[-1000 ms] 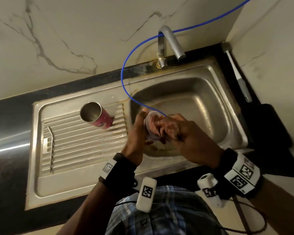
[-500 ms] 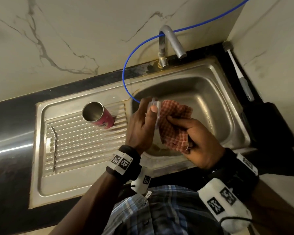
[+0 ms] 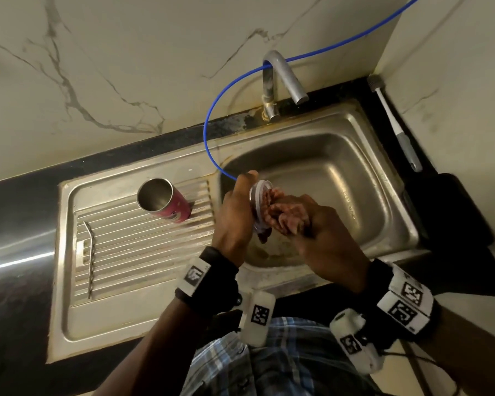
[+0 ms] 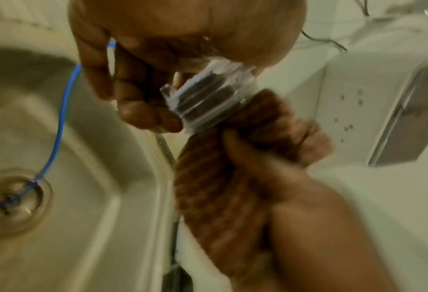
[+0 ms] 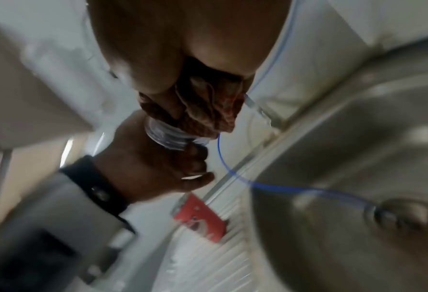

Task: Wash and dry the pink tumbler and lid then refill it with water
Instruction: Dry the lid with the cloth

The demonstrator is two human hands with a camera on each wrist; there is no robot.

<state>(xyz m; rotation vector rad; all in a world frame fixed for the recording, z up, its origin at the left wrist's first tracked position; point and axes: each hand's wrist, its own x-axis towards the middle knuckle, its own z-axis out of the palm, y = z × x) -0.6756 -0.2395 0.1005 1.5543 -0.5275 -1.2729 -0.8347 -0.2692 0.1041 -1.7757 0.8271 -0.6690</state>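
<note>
The pink tumbler (image 3: 166, 204) stands open-mouthed and lidless on the ribbed drainboard (image 3: 132, 252), also in the right wrist view as the tumbler (image 5: 200, 222). Over the basin's left edge my left hand (image 3: 236, 212) grips the clear plastic lid (image 3: 259, 201) by its rim. The threaded lid (image 4: 205, 98) shows plainly in the left wrist view. My right hand (image 3: 320, 230) holds a bunched red checked cloth (image 3: 286, 215) pushed into the lid. The cloth (image 4: 215, 177) hangs down below the lid there.
A bent metal straw (image 3: 89, 258) lies at the drainboard's left. A blue hose (image 3: 212, 132) loops from the tap (image 3: 280, 78) down to the sink's drain (image 4: 15, 199). A brush (image 3: 395, 124) lies on the dark counter right of the steel sink (image 3: 383, 178).
The cloth was spread out beside the lid half a second ago; now it is bunched and pressed into the lid. Both hands have closed together over the basin.
</note>
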